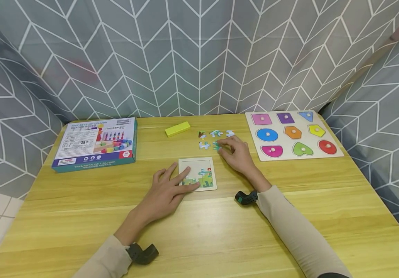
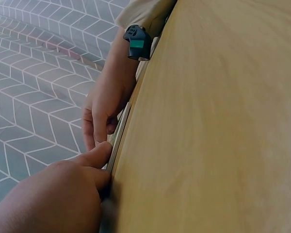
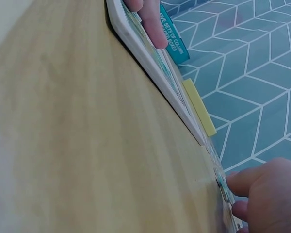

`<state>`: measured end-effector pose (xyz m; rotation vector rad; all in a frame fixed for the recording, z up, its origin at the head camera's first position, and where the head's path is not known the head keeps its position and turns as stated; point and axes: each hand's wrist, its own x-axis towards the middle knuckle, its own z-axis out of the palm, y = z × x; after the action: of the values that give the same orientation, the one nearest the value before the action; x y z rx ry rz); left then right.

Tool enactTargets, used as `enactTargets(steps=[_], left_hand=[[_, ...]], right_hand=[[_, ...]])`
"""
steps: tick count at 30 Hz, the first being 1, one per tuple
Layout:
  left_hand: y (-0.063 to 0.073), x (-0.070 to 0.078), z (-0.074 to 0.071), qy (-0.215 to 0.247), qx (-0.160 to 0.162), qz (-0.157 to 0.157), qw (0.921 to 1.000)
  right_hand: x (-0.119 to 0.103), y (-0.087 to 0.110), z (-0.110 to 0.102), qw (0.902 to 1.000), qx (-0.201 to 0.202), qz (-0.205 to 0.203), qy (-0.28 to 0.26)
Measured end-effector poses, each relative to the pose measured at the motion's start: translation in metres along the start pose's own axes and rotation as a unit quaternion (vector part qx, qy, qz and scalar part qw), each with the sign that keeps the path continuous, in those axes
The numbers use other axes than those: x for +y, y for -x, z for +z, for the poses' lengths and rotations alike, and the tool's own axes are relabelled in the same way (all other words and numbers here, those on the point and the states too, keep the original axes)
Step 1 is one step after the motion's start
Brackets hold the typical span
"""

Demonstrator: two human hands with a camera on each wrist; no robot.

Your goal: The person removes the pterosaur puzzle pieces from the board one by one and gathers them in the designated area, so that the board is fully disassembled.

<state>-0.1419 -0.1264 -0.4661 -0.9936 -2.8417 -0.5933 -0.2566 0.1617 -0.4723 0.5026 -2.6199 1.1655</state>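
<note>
A small square wooden puzzle tray (image 1: 199,163) lies in the middle of the table, with green picture pieces fitted along its bottom and right side. My left hand (image 1: 161,195) rests on it with spread fingers, holding it flat. Beyond the tray lie loose jigsaw pieces, among them a tree piece (image 1: 201,134), a green-and-blue piece (image 1: 216,133) and a pale blue piece (image 1: 230,133). My right hand (image 1: 237,154) pinches a green puzzle piece (image 3: 223,188) between thumb and fingers at the near right of that group; the fingers partly cover it.
A yellow block (image 1: 177,129) lies behind the tray. To the left is a boxed bead toy (image 1: 95,144). A knobbed shape board (image 1: 282,143) with several coloured shapes lies at the right. Patterned grey curtains (image 1: 199,58) hang behind the table.
</note>
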Motion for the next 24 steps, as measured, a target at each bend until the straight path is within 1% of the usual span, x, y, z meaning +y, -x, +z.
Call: enactTargets(steps=[3, 7, 9, 11, 13, 16, 20, 22, 24], left_hand=[[0.001, -0.001, 0.0, -0.001, 0.004, 0.002, 1.0], [0.001, -0.002, 0.001, -0.001, 0.005, 0.003, 1.0], [0.001, -0.002, 0.001, 0.0, 0.004, 0.001, 1.0], [0.0, -0.002, 0.001, 0.003, 0.002, -0.001, 1.0], [0.0, -0.002, 0.001, 0.005, 0.0, -0.003, 1.0], [0.0, -0.002, 0.001, 0.007, -0.002, -0.004, 1.0], [0.0, -0.002, 0.001, 0.008, -0.003, -0.004, 1.0], [0.0, -0.002, 0.001, 0.006, -0.004, -0.004, 1.0], [0.0, -0.002, 0.001, 0.003, -0.004, -0.004, 1.0]], right_hand=[[0.0, 0.0, 0.0, 0.9997, 0.01, -0.009, -0.021], [0.0, 0.0, -0.001, 0.9981, 0.016, -0.01, -0.059], [-0.002, 0.0, -0.003, 0.9969, 0.011, -0.015, -0.076], [-0.006, 0.001, -0.005, 0.9955, -0.007, -0.027, -0.09], [-0.013, 0.001, -0.007, 0.9932, -0.041, -0.048, -0.098], [-0.024, 0.002, -0.01, 0.9855, -0.121, -0.075, -0.092], [-0.037, 0.004, -0.013, 0.9679, -0.225, -0.106, -0.039], [-0.041, 0.005, -0.013, 0.9591, -0.259, -0.115, -0.01], [-0.044, 0.006, -0.013, 0.9524, -0.282, -0.115, 0.006]])
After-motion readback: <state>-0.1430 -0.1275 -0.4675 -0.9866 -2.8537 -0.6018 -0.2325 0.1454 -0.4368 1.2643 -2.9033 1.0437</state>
